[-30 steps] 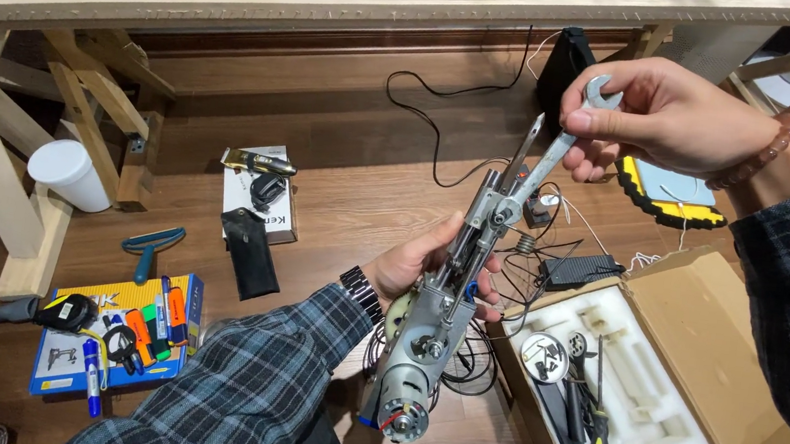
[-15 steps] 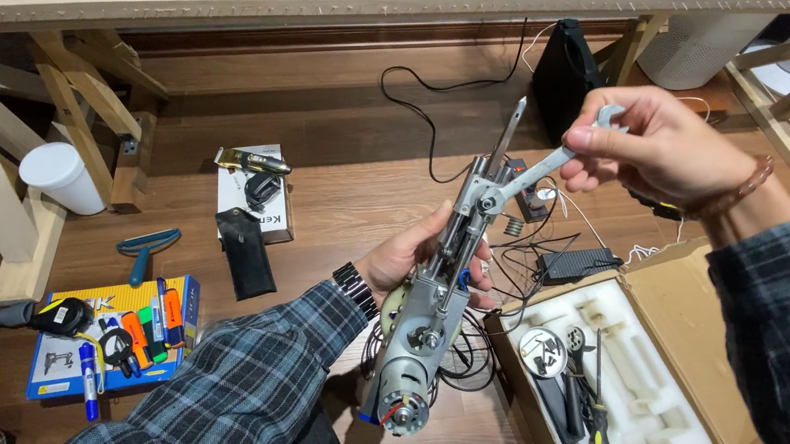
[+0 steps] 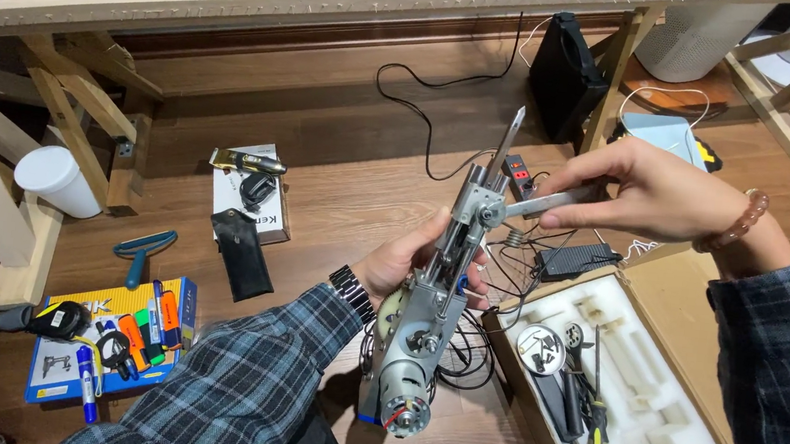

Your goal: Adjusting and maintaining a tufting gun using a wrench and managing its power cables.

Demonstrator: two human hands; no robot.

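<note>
Left hand (image 3: 405, 265) wrapped around the metal tufting gun (image 3: 427, 330) mid-body, right hand (image 3: 651, 194) fingers pinching the wrench (image 3: 541, 205) at its head.

Left hand (image 3: 407, 265) curled in a grip; right hand (image 3: 651, 194) pinching, forearm raised.

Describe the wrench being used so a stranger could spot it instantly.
Start at the open cardboard box on the wooden floor. Just above it, the right hand grips a flat silver wrench, its head on the metal machine that the left hand steadies. It alone is raised off the floor.
</note>
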